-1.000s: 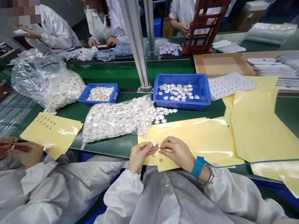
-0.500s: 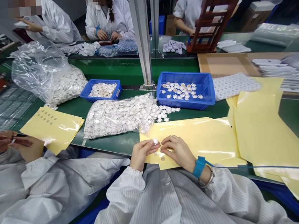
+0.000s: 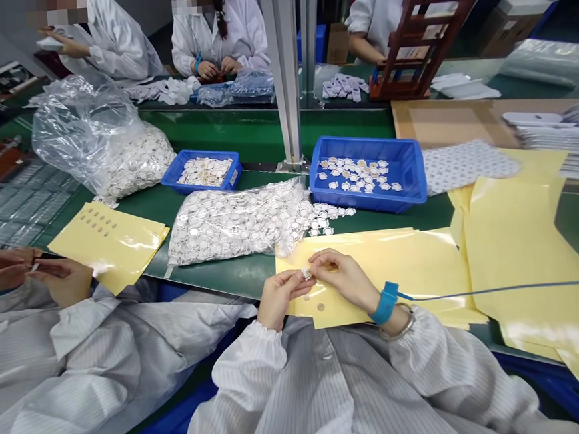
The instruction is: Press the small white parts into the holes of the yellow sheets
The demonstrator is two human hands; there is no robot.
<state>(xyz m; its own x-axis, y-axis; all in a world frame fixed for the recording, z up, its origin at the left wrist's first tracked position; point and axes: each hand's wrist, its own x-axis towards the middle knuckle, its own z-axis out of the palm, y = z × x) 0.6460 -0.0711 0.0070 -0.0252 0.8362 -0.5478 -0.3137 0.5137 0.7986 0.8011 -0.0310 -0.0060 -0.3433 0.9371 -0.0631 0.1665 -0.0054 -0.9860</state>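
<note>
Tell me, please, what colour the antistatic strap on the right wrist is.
The antistatic strap is bright blue in the head view.

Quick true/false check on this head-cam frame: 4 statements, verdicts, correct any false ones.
1. A small white piece sits at the fingertips of the left hand and the right hand. True.
2. Both hands are over a yellow sheet. True.
3. The wrist strap is on the left wrist. False: the blue wrist strap is on the right wrist.
4. The larger blue crate is empty. False: the larger blue crate holds loose white pieces.
</note>
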